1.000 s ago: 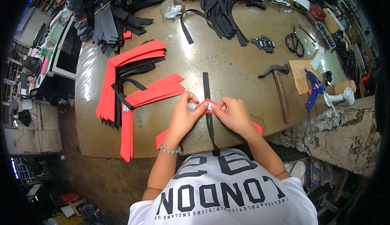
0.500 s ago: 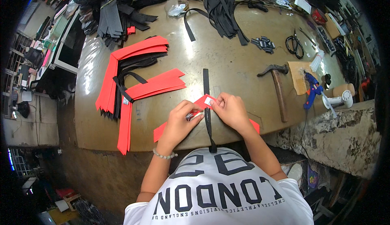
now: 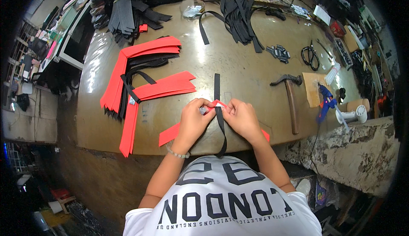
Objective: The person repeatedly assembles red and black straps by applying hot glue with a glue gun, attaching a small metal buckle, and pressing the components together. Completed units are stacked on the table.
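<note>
A folded red strip (image 3: 170, 135) forms a V in front of me, its arms running out under both wrists. My left hand (image 3: 194, 116) pinches the V's corner on its left side, with a small pale piece near its fingers that I cannot make out. On the other side my right hand (image 3: 242, 116) has thumb and finger closed on the same corner. Between the hands, a narrow black strap (image 3: 221, 129) lies over the corner and hangs toward my shirt; a black length (image 3: 217, 84) reaches away beyond it. Part of a white label (image 3: 219, 105) shows at the fold.
Stacked red folded strips (image 3: 114, 78) lie at the left, a black band round them. Black straps (image 3: 238, 16) are piled at the back. To the right are a hammer (image 3: 291, 104), scissors (image 3: 310, 56), small dark pieces (image 3: 278, 53) and a blue glue gun (image 3: 325, 99) on cardboard (image 3: 312, 80).
Both hands have moved slightly farther from me and closed in on the corner. The black strap now crosses over the label, which was more exposed before.
</note>
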Demonstrator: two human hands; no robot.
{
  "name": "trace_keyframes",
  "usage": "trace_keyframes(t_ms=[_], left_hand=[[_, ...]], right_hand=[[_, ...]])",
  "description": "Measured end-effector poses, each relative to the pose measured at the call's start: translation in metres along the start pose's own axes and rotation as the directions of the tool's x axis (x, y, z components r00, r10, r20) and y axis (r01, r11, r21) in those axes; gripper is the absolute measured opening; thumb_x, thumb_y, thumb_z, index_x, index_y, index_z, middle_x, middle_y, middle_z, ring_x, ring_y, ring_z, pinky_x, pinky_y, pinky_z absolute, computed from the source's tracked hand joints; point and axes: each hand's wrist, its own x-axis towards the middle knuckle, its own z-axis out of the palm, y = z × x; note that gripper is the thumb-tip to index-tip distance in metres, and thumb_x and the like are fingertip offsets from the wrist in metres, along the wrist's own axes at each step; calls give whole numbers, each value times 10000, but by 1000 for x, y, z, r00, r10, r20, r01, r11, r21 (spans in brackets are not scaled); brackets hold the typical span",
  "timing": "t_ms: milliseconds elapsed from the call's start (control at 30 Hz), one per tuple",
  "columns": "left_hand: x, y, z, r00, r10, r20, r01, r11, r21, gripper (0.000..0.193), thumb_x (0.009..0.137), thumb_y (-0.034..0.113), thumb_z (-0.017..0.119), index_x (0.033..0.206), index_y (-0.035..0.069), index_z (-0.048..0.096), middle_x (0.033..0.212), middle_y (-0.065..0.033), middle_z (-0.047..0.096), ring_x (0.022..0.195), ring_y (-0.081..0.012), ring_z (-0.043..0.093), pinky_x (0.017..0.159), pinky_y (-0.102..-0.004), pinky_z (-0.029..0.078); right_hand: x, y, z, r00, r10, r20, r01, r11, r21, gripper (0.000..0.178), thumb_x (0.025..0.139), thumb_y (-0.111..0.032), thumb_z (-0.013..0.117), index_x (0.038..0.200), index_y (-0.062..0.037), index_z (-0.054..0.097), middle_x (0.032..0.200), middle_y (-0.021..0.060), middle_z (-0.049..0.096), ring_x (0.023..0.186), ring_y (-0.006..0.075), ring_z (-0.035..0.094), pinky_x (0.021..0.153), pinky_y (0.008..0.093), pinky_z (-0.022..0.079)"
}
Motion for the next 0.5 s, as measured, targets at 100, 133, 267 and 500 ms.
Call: trace_keyframes(t_ms=[100, 133, 267, 500], left_hand=[[1, 1, 0, 999, -37, 6, 37, 999, -8, 185, 747, 77, 763, 854, -21, 649, 827, -167, 665, 771, -299, 649, 721, -374, 511], [1, 1, 0, 999, -47, 11, 47, 999, -14, 181, 752, 68, 751, 851, -27, 634, 852, -185, 663, 804, -336, 650, 746, -391, 512], [-1, 3, 0, 997, -74, 31, 74, 997, -12, 200, 785, 110, 744, 844, -15, 600, 870, -185, 651, 832, -349, 641, 744, -412, 507], [-10, 4, 3, 996, 81, -24, -78, 993, 93, 212, 812, 173, 750, 917, 34, 631, 809, -151, 631, 740, -323, 627, 658, -408, 491]], right_hand=[[-6, -5, -5, 996, -84, -19, 84, 996, -25, 190, 783, -139, 731, 863, -6, 622, 721, 133, 609, 681, 234, 635, 622, 339, 484], [-7, -7, -8, 979, -198, -48, 197, 980, -26, 187, 781, -115, 722, 903, -8, 628, 761, 133, 614, 723, 234, 639, 648, 334, 489], [13, -11, -17, 880, -464, 98, 448, 882, 146, 225, 773, -30, 692, 997, -19, 676, 892, 122, 634, 846, 233, 636, 733, 325, 502], [80, 13, -7, 916, -364, 169, 356, 931, 74, 200, 794, 56, 620, 979, 20, 688, 842, 109, 652, 656, 194, 659, 575, 292, 513]])
